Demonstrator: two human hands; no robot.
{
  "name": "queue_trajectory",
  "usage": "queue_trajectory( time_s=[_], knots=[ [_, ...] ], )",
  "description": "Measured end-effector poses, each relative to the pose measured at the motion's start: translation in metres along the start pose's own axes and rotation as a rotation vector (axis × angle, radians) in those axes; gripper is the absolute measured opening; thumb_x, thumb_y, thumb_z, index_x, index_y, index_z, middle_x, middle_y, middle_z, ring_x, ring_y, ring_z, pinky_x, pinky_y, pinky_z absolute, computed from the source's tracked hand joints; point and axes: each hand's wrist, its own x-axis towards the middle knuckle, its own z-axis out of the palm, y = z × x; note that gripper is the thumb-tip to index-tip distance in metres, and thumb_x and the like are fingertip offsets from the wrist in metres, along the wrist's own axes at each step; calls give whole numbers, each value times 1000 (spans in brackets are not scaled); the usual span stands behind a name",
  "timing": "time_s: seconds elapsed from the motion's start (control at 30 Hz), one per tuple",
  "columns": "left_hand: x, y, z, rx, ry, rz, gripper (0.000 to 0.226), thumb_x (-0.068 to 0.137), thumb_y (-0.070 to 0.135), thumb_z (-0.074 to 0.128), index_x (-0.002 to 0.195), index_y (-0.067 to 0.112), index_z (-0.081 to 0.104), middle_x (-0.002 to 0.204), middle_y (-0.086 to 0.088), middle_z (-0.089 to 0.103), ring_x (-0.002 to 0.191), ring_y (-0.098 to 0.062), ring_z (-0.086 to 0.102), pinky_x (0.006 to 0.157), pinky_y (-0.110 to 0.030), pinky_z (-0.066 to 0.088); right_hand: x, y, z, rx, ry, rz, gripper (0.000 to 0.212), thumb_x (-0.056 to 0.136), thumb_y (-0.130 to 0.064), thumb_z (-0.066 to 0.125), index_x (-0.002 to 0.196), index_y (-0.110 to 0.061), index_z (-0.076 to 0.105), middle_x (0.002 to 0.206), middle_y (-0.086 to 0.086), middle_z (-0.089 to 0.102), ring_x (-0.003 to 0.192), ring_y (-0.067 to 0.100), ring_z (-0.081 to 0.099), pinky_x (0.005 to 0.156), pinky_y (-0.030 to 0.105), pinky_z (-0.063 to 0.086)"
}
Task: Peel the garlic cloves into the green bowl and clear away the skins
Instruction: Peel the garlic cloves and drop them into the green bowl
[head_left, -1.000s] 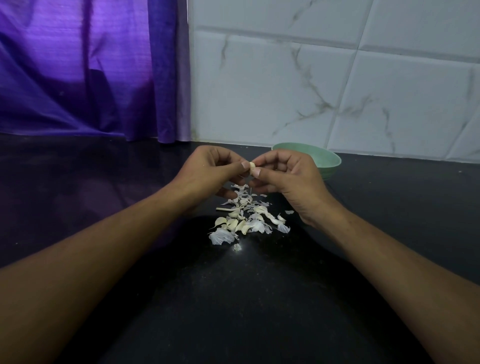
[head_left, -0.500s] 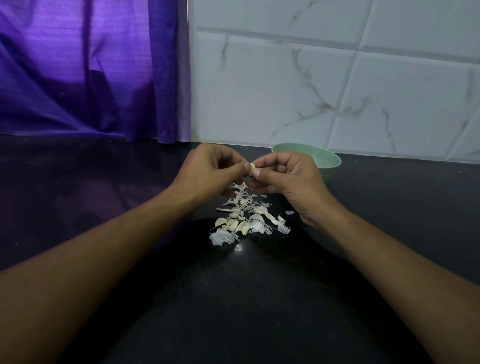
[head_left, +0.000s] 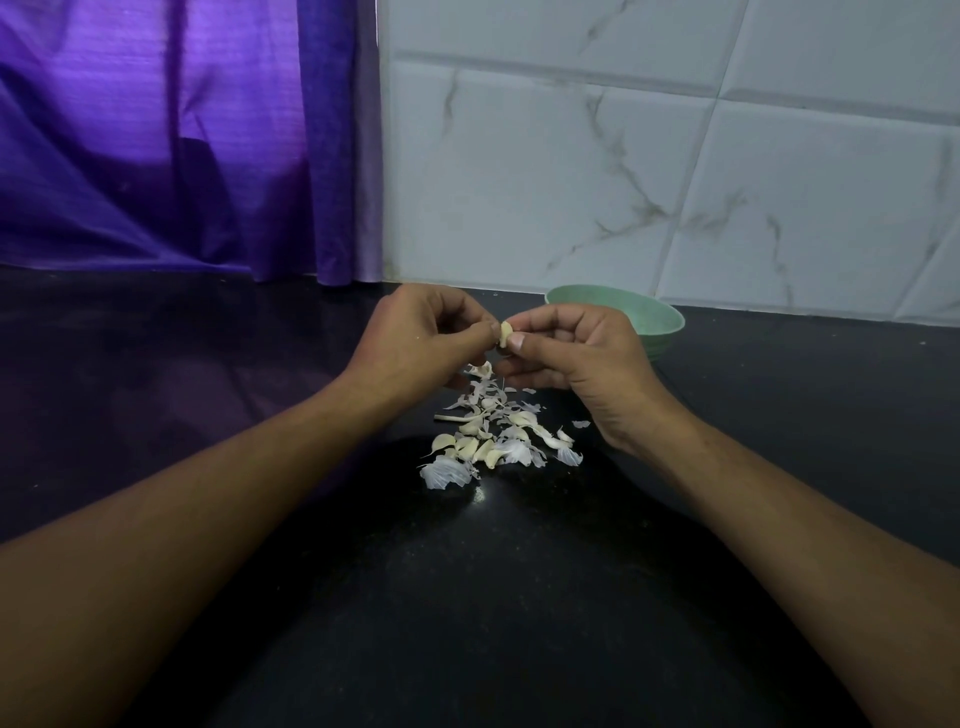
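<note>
Pinching one garlic clove (head_left: 505, 332) between their fingertips, the left hand (head_left: 415, 338) and right hand (head_left: 576, 358) meet above the pile of skins and cloves (head_left: 493, 441). The green bowl (head_left: 662, 318) sits just behind the right hand, near the tiled wall (head_left: 649, 171). Black counter (head_left: 467, 597) stretches wide on both sides of the pile.

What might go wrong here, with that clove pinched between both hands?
The clove, pinched only by fingertips of the left hand and right hand, may slip into the pile below, where skins and cloves lie mixed. The bowl sits behind the right hand, so a blind toss may miss.
</note>
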Motion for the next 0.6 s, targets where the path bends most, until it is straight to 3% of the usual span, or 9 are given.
queue_trajectory(
  time_s=[0.17, 0.33, 0.43, 0.6],
  knots=[
    [0, -1, 1, 28, -14, 4, 9, 94, 17, 72, 87, 13, 76, 81, -13, 75, 81, -30, 75, 55, -28, 59, -1, -1, 1, 30, -6, 14, 12, 92, 1, 71, 104, 2, 72, 90, 19, 77, 77, 27, 76, 77, 40, 65],
    [0, -3, 1, 73, -41, 22, 7, 92, 12, 72, 91, 17, 76, 81, -5, 76, 77, -33, 75, 59, -40, 64, 0, -1, -1, 29, -16, 27, 20, 93, 1, 71, 112, 0, 70, 93, 19, 77, 76, 28, 75, 76, 41, 65],
    [-1, -2, 1, 101, -57, 42, 5, 90, 18, 77, 95, 19, 78, 83, -2, 78, 76, -30, 76, 63, -48, 64, 1, -1, -2, 16, 6, 39, 15, 94, 0, 70, 109, -1, 71, 91, 18, 77, 77, 28, 75, 76, 41, 65],
    [-1, -1, -2, 163, -29, 86, 7, 88, 24, 82, 91, 18, 80, 77, 2, 77, 68, -24, 75, 62, -46, 63, 0, -2, -2, 11, 6, 64, 13, 94, -4, 71, 107, 0, 70, 96, 18, 78, 81, 28, 76, 77, 39, 65]
  ],
)
